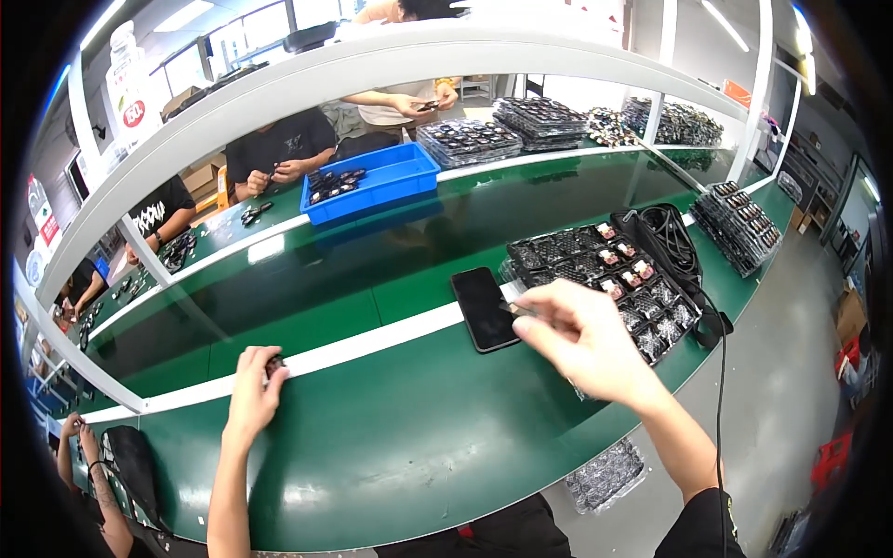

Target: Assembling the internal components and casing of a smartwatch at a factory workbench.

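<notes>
My left hand (pixel 249 389) rests at the white strip along the green bench, its fingers curled round a small dark part (pixel 274 365) that is mostly hidden. My right hand (pixel 586 337) hovers at the right edge of a black phone (pixel 482 312) lying on the bench. Thumb and fingers are pinched together there; a small dark object seems to show at the tips, too blurred to name. Just beyond that hand lies a stack of black compartment trays (pixel 558 253). Some of its pockets hold small pink and white parts (pixel 609 258), and others look bare.
A black bag with coiled cable (pixel 665 242) lies beside the trays. Across the bench stand a blue bin (pixel 372 191) of dark parts and more stacked trays (pixel 470 141). White frame bars (pixel 409 56) cross overhead. Co-workers sit opposite and at left. A clear-wrapped tray (pixel 606 474) sits below the bench.
</notes>
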A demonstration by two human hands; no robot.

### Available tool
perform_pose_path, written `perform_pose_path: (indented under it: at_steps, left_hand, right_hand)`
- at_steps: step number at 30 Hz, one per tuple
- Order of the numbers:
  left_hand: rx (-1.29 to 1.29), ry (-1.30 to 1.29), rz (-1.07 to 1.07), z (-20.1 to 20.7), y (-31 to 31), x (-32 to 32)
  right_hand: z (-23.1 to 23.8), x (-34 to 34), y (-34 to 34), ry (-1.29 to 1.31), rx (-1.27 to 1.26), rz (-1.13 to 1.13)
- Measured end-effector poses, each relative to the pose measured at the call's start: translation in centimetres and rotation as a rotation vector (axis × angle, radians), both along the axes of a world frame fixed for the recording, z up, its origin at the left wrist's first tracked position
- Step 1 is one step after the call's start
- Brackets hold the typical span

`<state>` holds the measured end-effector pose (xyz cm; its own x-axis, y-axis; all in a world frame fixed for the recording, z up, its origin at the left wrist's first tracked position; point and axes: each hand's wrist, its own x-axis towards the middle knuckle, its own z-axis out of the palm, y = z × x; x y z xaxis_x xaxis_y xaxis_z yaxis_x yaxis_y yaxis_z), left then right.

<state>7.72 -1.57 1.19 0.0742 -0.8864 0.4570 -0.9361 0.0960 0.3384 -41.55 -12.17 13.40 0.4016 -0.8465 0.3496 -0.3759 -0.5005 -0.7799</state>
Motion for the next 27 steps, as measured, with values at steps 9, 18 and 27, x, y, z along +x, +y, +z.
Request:
perform_pose_path:
  at_steps: [9, 18, 27]
  left_hand:
    - [0.182, 0.209, -0.421, 0.6, 1.4, -8.8]
    - [0.156, 0.144, -0.17, -0.6, 2.0, -8.1]
    - [0.116, 0.128, -0.154, -0.5, 1.7, -7.7]
  right_hand:
    - [-9.5, 12.9, 1.2, 0.071, 0.085, 0.39]
    - [-13.3, 14.8, 0.8, -0.02, 0.094, 0.328]
    - [-13.6, 14.0, 1.1, -0.05, 0.11, 0.286]
